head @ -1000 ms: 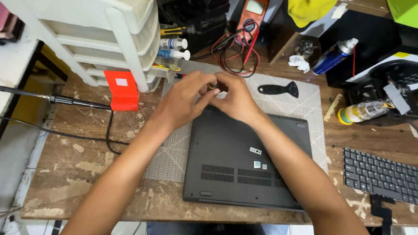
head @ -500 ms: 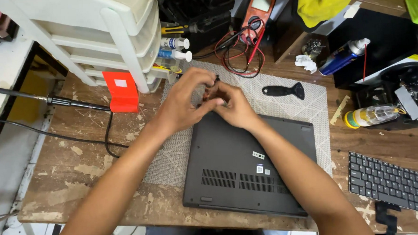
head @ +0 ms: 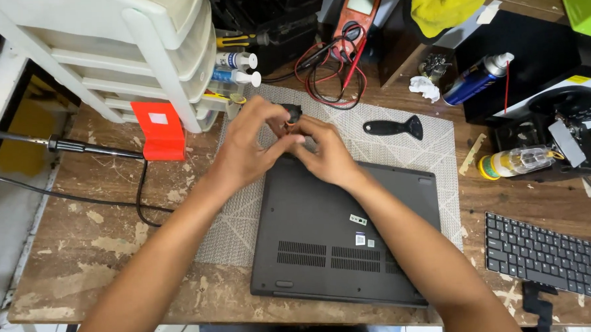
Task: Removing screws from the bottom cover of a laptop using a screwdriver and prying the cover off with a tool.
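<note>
Both hands (head: 288,146) pinch a small black part (head: 293,112) over the laptop's (head: 344,236) far edge.

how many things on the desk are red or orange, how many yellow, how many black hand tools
red or orange: 2 (multimeter, red holder)
yellow: 2 (yellow cloth, yellow-capped bottle)
black hand tools: 2 (black scraper, small black part in the hands)
total: 6

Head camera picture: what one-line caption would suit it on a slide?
Left hand and right hand pinch a small black part above an upturned dark laptop on a grey mat.
</note>
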